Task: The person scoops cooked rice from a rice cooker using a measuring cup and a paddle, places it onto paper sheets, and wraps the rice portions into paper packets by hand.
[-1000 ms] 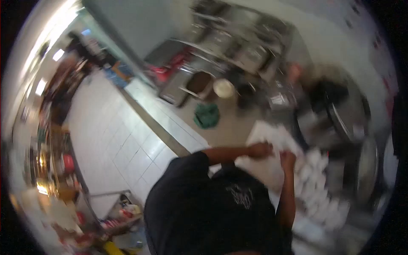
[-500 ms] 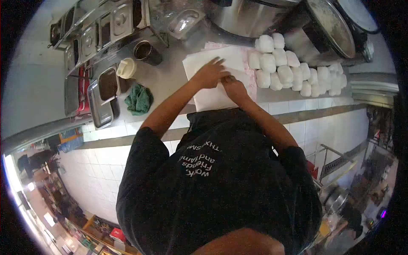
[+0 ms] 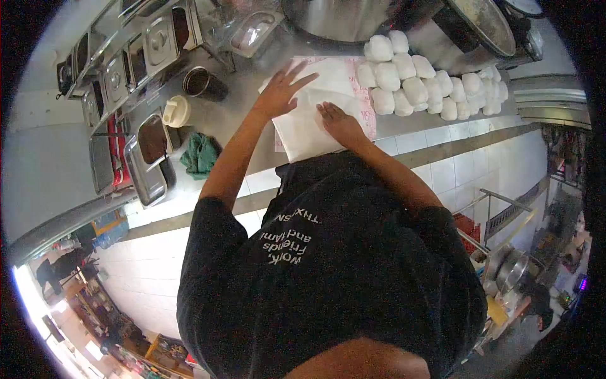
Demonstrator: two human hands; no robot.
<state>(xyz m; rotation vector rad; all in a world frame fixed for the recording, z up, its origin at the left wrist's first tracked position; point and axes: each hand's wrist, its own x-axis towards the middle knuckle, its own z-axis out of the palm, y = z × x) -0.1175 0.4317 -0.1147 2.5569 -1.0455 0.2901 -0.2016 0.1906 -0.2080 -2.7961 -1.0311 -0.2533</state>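
A stack of white paper sheets (image 3: 303, 136) lies on the steel counter, with pink-printed paper (image 3: 365, 104) showing beneath and beside it. My left hand (image 3: 279, 93) is over the stack's left edge, fingers spread and slightly blurred, holding nothing. On the sheets' right half rests my right hand (image 3: 342, 124), its fingers stretched out and close together. To the right of the paper sit several rounded white bundles (image 3: 415, 91), piled in rows against each other; what is inside them is hidden.
Left of the paper are a green cloth (image 3: 201, 155), a cream cup (image 3: 177, 112), a dark tumbler (image 3: 203, 84) and a steel tray (image 3: 148, 170). A rack of lidded steel pans (image 3: 117, 82) stands at the upper left. Large pots (image 3: 483, 28) line the back right.
My hands were close together over the middle of the paper and have moved apart. My left hand went left with its fingers spreading. The view has shifted slightly.
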